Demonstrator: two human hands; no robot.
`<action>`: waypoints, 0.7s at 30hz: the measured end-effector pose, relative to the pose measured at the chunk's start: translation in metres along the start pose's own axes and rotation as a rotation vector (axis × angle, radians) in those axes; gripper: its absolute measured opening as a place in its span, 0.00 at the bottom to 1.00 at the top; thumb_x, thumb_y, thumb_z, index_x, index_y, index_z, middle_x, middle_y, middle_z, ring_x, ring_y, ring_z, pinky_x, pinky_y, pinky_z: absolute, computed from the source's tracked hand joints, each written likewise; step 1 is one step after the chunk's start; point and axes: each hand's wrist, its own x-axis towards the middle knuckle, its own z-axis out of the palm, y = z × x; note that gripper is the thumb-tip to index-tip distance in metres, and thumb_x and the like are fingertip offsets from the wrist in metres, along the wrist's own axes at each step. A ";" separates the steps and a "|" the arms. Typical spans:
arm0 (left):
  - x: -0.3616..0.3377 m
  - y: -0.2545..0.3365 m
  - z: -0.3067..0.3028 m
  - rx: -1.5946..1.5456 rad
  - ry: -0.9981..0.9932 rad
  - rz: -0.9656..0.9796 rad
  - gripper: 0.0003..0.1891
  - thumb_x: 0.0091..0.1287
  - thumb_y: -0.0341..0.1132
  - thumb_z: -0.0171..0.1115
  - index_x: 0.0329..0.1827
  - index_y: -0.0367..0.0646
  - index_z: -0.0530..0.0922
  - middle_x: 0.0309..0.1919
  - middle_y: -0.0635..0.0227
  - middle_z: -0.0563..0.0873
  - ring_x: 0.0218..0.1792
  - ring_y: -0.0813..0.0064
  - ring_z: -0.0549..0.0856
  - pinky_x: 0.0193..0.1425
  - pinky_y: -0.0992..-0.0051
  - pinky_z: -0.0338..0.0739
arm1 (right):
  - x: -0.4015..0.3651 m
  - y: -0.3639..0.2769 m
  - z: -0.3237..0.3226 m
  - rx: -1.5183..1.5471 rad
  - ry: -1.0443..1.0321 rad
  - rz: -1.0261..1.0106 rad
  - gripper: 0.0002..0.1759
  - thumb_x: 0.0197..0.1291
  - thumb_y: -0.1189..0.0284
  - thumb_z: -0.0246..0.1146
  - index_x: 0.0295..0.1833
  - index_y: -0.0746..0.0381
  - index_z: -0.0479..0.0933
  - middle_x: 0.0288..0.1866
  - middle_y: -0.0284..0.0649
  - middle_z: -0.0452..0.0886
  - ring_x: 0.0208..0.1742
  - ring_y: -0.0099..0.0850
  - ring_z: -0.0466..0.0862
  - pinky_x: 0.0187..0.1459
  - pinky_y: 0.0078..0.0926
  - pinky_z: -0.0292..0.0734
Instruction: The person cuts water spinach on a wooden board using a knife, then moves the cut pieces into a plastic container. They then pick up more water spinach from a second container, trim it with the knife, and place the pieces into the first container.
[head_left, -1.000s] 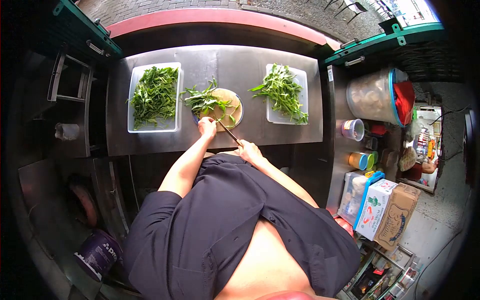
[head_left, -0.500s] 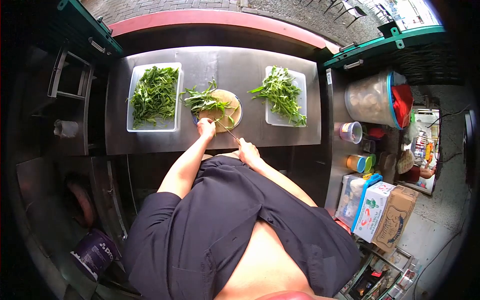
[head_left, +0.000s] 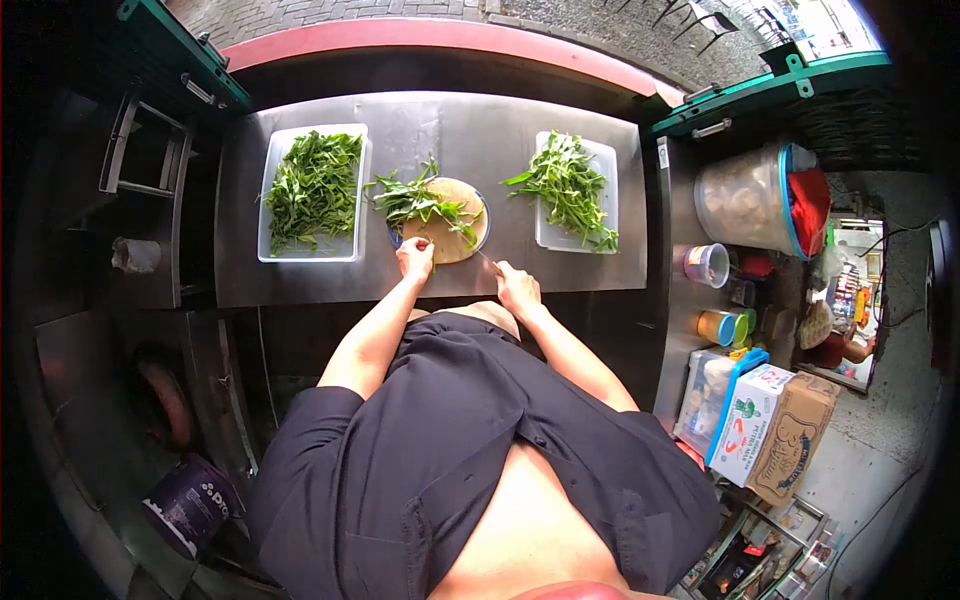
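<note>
A round chopping board [head_left: 455, 248] lies on the steel table [head_left: 330, 283], with a bunch of leafy greens [head_left: 415, 200] across its upper left part. At the board's lower left edge is my left hand [head_left: 415, 257], its fingers pinched together; what they hold is too small to make out. My right hand [head_left: 517, 287], to the right below the board, is closed round the handle of a knife [head_left: 487, 261], whose thin blade points up and left towards the board's edge.
A white tray of greens [head_left: 315, 190] stands at the left, and a second tray of greens [head_left: 570, 190] at the right. Along the right side are a large clear tub [head_left: 740, 200], small jars [head_left: 706, 264], a blue-lidded box [head_left: 706, 400] and a cardboard box [head_left: 793, 438].
My right hand has moved right and slightly up with the knife, whose blade has come away from my left hand. My left hand stays near the board's lower left edge.
</note>
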 end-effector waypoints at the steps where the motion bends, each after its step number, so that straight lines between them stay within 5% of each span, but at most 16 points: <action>1: 0.000 0.001 -0.001 0.005 0.018 0.002 0.09 0.60 0.37 0.76 0.38 0.43 0.90 0.35 0.62 0.93 0.37 0.67 0.92 0.48 0.67 0.86 | 0.005 -0.005 -0.006 0.014 0.017 -0.003 0.13 0.73 0.62 0.60 0.58 0.51 0.79 0.39 0.57 0.88 0.44 0.60 0.88 0.45 0.58 0.82; 5: 0.022 -0.033 0.018 -0.106 -0.002 -0.075 0.10 0.60 0.36 0.76 0.41 0.42 0.90 0.35 0.62 0.93 0.37 0.68 0.92 0.48 0.67 0.86 | 0.008 -0.017 -0.022 0.184 0.052 -0.036 0.15 0.73 0.57 0.60 0.57 0.53 0.81 0.42 0.55 0.88 0.48 0.57 0.88 0.50 0.56 0.82; 9: 0.016 -0.020 0.007 -0.155 -0.066 -0.137 0.11 0.61 0.34 0.76 0.45 0.41 0.89 0.36 0.62 0.93 0.36 0.71 0.91 0.45 0.68 0.87 | 0.005 -0.006 -0.022 0.421 -0.169 0.083 0.20 0.76 0.53 0.56 0.58 0.53 0.83 0.47 0.52 0.89 0.53 0.53 0.88 0.56 0.46 0.80; 10: 0.012 -0.012 0.002 -0.182 -0.093 -0.174 0.11 0.62 0.34 0.76 0.46 0.41 0.88 0.36 0.62 0.93 0.36 0.72 0.91 0.44 0.69 0.87 | 0.007 0.013 0.006 0.457 -0.046 -0.046 0.21 0.77 0.53 0.54 0.59 0.55 0.84 0.38 0.47 0.88 0.44 0.43 0.88 0.50 0.40 0.80; 11: 0.011 -0.009 0.000 -0.184 -0.093 -0.173 0.11 0.62 0.34 0.76 0.46 0.41 0.88 0.36 0.62 0.93 0.36 0.72 0.91 0.44 0.69 0.87 | 0.012 0.024 0.018 0.456 -0.044 -0.047 0.21 0.77 0.53 0.54 0.59 0.55 0.84 0.38 0.47 0.88 0.44 0.43 0.88 0.50 0.40 0.80; 13: 0.011 -0.006 -0.001 -0.162 -0.082 -0.147 0.12 0.63 0.32 0.75 0.48 0.41 0.88 0.37 0.62 0.93 0.35 0.73 0.91 0.41 0.70 0.88 | 0.017 0.034 0.030 0.794 -0.303 0.114 0.19 0.80 0.57 0.54 0.59 0.56 0.83 0.24 0.28 0.76 0.23 0.22 0.75 0.28 0.25 0.70; 14: 0.012 -0.005 0.000 -0.163 -0.081 -0.147 0.12 0.63 0.32 0.75 0.48 0.41 0.88 0.37 0.62 0.93 0.35 0.73 0.91 0.41 0.70 0.88 | 0.013 0.028 0.029 0.883 -0.289 0.121 0.18 0.81 0.57 0.53 0.59 0.55 0.83 0.23 0.21 0.66 0.21 0.13 0.62 0.23 0.19 0.57; 18: 0.024 -0.008 0.010 -0.231 -0.067 -0.080 0.11 0.62 0.33 0.75 0.45 0.39 0.89 0.37 0.63 0.93 0.35 0.73 0.92 0.42 0.71 0.89 | 0.008 0.008 0.013 0.836 -0.193 0.099 0.18 0.81 0.58 0.53 0.58 0.55 0.84 0.23 0.25 0.71 0.23 0.16 0.69 0.26 0.22 0.65; 21: 0.030 -0.008 0.010 -0.209 -0.032 -0.031 0.10 0.61 0.33 0.76 0.43 0.39 0.89 0.36 0.63 0.93 0.36 0.72 0.92 0.43 0.71 0.88 | 0.009 -0.003 0.008 0.650 -0.132 0.127 0.20 0.79 0.56 0.54 0.57 0.55 0.85 0.27 0.36 0.81 0.30 0.27 0.81 0.38 0.31 0.77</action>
